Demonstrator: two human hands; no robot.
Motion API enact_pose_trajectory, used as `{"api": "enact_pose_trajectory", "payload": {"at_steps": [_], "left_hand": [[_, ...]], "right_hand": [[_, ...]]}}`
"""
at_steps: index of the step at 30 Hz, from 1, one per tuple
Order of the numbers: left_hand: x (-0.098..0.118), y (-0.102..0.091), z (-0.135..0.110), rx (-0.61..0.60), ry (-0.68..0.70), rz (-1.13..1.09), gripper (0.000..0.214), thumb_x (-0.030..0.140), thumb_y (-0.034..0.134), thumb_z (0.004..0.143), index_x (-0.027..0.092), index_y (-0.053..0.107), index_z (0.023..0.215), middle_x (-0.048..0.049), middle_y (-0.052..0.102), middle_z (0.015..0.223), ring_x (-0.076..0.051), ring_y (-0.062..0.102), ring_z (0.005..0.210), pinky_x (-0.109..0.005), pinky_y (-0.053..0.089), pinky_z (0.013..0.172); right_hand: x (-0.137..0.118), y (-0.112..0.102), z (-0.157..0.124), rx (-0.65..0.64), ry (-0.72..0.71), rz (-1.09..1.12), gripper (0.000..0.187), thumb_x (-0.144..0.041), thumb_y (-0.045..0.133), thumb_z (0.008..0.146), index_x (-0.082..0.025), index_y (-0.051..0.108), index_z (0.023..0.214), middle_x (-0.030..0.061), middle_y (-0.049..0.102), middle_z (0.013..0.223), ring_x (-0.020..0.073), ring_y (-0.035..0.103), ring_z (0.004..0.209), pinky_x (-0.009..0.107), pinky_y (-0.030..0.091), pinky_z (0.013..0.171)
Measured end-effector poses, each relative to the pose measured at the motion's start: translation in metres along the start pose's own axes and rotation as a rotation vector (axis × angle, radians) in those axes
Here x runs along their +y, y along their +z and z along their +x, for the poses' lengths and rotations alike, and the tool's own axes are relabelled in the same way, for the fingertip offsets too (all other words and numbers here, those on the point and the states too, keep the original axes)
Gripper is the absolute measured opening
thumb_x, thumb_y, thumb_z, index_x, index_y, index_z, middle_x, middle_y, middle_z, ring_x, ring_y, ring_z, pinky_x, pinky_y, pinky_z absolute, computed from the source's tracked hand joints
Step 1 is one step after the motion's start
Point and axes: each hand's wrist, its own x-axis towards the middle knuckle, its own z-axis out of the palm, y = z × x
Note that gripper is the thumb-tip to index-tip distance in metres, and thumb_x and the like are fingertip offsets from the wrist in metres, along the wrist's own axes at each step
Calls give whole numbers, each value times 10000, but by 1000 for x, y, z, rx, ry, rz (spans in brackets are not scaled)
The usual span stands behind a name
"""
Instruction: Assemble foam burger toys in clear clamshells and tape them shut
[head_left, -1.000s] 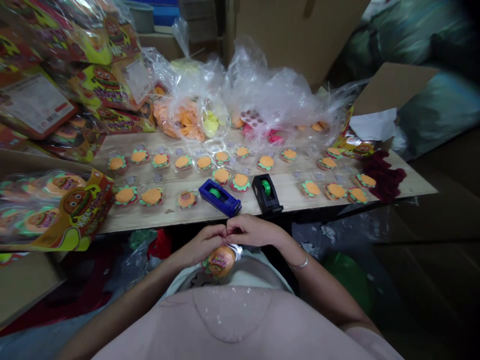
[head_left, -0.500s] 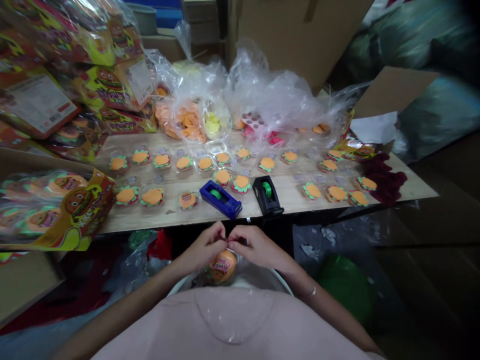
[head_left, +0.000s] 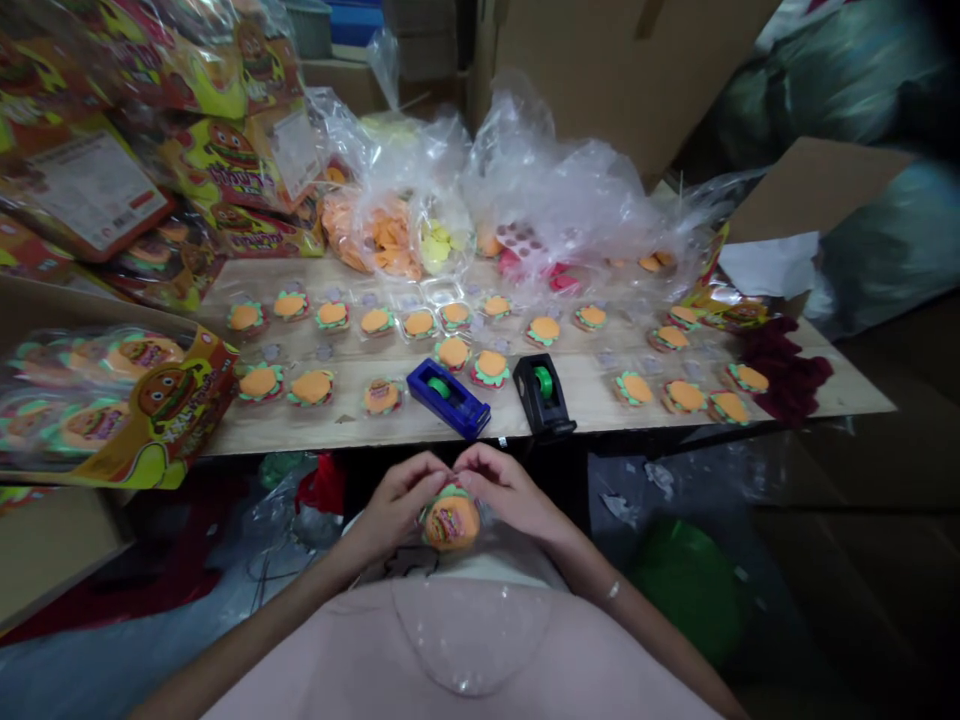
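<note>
Burger-shaped pack (head_left: 450, 521) sits in your lap region, below the worktop (head_left: 570, 400) edge, pinched between both hands. Your left hand (head_left: 397, 500) and right hand (head_left: 506, 492) meet at its upper rim, fingers clenched on the clear wrapping there — it looks like you are closing or pressing that top edge, though the seam itself is too small to make out.

Judging from what lies on the worktop, plenty is left: two loose rows of small burger pieces (head_left: 420, 323) in clear trays stretch across the wood, from the left end to the group near the dark red cloth (head_left: 784, 370). The blue tape dispenser (head_left: 448, 397) and the black tape dispenser (head_left: 545, 393) stand just beyond your hands, neither one touched right now. Behind the rows, clear bags (head_left: 525, 190) hold orange, yellow and pink loose parts (so stock remains). Printed display packs (head_left: 120, 400) piled at your left look finished — that seems to be the done share, but you can't count it from here.
</note>
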Motion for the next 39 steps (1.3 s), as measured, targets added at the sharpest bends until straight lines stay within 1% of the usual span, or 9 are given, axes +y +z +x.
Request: {"api": "enact_pose_trajectory", "payload": {"at_steps": [3,5,9,16,21,24,28,32,39], "left_hand": [[3,0,3,-111,-22,8,295,433,615,773,139,606,747,5,553,691,-124,496,658,-221,396,616],[-5,1,-5,-131,-51,-130,318,441,660,737,148,624,856,-20,608,786,-148,548,721,-242,431,659],[-20,10,-19,-44,-27,-302,389,419,696,719,171,622,1009,-69,650,976,-205,591,886,-303,467,785],[-9,2,2,138,7,-117,296,405,609,796,173,671,969,-60,680,983,-213,603,911,-286,474,794],[-51,-15,24,295,-135,-346,338,399,765,615,125,665,785,-44,675,762,-159,601,675,-253,477,641],[-78,-15,36,451,-201,-476,382,406,807,533,121,598,674,1,610,603,-119,546,535,-233,446,544],[-97,-12,51,568,-152,-514,414,439,804,523,134,551,644,34,570,553,-101,515,492,-234,438,526],[-106,-6,61,644,-108,-541,409,434,809,515,128,570,646,31,591,580,-102,530,534,-236,448,567],[-107,-1,67,713,-112,-601,407,422,819,487,126,580,632,24,606,584,-102,534,544,-231,447,569]], "right_hand": [[-3,4,0,28,-26,-52,256,-412,585,820,-163,555,770,-23,527,694,98,449,624,215,350,581],[1,5,-9,139,-52,-54,245,-395,578,826,-165,553,745,-20,521,671,103,448,614,221,353,580],[16,3,-27,384,-91,-2,206,-374,563,834,-181,552,765,-13,517,686,111,449,614,227,356,572],[19,-1,-8,205,-36,-16,183,-352,560,824,-173,593,809,-15,534,702,111,467,640,230,370,600],[49,13,39,130,126,78,246,-395,647,721,-157,592,745,-52,518,616,83,437,564,210,355,558],[73,29,60,310,231,240,307,-426,713,613,-148,586,648,-57,516,550,78,417,528,209,346,529],[91,47,70,502,216,340,354,-488,698,591,-167,561,648,-51,538,570,96,464,558,235,406,575],[96,56,77,615,240,413,411,-554,692,563,-186,529,645,-22,583,587,135,534,568,290,462,600],[92,60,87,725,282,584,409,-464,803,450,-165,569,602,-12,621,535,151,582,519,290,475,566]]}}
